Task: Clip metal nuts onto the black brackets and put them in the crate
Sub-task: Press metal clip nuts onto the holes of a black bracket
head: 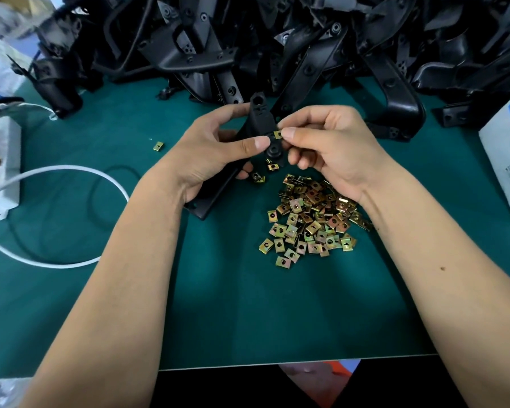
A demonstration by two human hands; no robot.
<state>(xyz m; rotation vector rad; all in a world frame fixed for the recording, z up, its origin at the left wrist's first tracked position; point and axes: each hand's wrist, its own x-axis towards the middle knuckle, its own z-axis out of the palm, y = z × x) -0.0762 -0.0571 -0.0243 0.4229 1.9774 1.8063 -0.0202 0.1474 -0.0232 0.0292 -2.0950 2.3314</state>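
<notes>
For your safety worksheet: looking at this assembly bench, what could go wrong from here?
1. The nut pinched by the right hand may slip before clipping onto the bracket that the left hand holds.
2. The forearm beside the loose nut pile could scatter it.

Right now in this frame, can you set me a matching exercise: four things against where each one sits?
Things:
1. black bracket
2. single nut
3. nut pile
4. stray nut

Places:
A. alone on the mat, left of the hands
B. gripped by the left hand
C. pinched by the right hand
D. heaped under the right wrist

Pairs: 1-B, 2-C, 3-D, 4-A
</notes>
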